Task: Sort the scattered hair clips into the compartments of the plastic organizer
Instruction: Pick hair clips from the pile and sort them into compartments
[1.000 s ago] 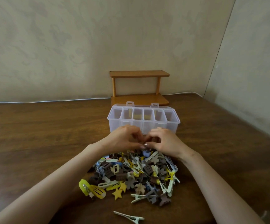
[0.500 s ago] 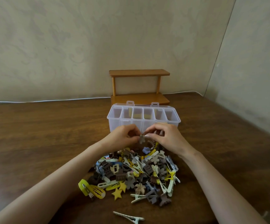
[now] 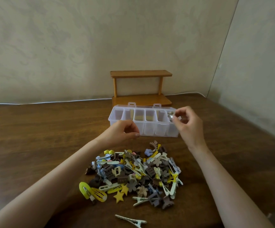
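Fingers [image 3: 182,111] of right hand [image 3: 188,125] pinched on small silvery clip [image 3: 171,116], held above organizer's [image 3: 150,129] rightmost compartment, presumably for dropping in. Left hand [image 3: 123,133] loosely curled, seemingly empty, at organizer's front wall. Unsorted clip pile [image 3: 133,173] at six o'clock of it, on surface [image 3: 43,137].

Brown table [image 3: 34,137] bears organizer [image 3: 150,128], clip pile [image 3: 133,171], shelf [image 3: 141,99], perhaps a cable [image 3: 51,102].
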The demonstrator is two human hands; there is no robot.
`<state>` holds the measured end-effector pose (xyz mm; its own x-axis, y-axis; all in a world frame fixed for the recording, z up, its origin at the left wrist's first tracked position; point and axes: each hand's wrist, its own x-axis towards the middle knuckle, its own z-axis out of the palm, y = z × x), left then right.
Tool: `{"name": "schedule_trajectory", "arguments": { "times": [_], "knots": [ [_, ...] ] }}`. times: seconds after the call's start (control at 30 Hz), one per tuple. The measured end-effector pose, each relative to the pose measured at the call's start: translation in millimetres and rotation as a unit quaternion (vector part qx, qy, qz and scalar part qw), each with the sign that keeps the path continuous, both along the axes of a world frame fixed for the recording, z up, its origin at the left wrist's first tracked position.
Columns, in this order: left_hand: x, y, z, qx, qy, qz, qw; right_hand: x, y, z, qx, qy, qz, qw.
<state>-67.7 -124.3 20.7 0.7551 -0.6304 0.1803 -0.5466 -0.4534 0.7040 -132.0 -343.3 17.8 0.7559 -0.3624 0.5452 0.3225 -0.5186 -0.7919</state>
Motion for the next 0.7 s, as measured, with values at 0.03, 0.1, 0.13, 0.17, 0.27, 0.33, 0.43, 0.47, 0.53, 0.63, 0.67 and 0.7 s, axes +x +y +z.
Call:
{"name": "schedule_trajectory", "arguments": {
  "times": [0.03,0.1,0.13,0.17,0.27,0.33,0.43,0.47,0.53,0.63,0.67,0.7],
  "knots": [
    [1,1,1,0.024,-0.006,-0.008,1.0,2,-6,-1,-0.004,-0.006,-0.042,0.999],
    [2,3,2,0.065,-0.009,-0.028,0.997,6,-16,-5,-0.018,0.0,-0.109,0.994],
    [3,4,3,0.078,-0.001,-0.039,0.996,8,-20,-7,-0.026,0.006,-0.134,0.991],
    [3,6,4,0.086,0.01,-0.049,0.995,9,-24,-9,-0.035,0.012,-0.154,0.987],
    [2,10,7,0.097,0.052,-0.07,0.991,14,-31,-14,-0.075,0.038,-0.177,0.981],
    [1,11,8,0.106,0.078,-0.083,0.988,17,-33,-18,-0.105,0.066,-0.171,0.977],
    [1,17,12,0.113,0.117,-0.11,0.981,17,-35,-19,-0.094,0.069,-0.159,0.98],
    [2,20,14,0.12,0.128,-0.119,0.977,17,-35,-19,-0.087,0.065,-0.157,0.982],
    [4,25,17,0.144,0.156,-0.135,0.968,16,-33,-18,-0.081,0.062,-0.153,0.983],
    [7,29,18,0.172,0.176,-0.149,0.958,14,-30,-17,-0.073,0.053,-0.143,0.986],
    [8,30,18,0.177,0.173,-0.15,0.957,13,-29,-17,-0.071,0.047,-0.14,0.986],
    [8,30,17,0.181,0.169,-0.149,0.957,13,-28,-16,-0.069,0.041,-0.139,0.987]
  ]
}}
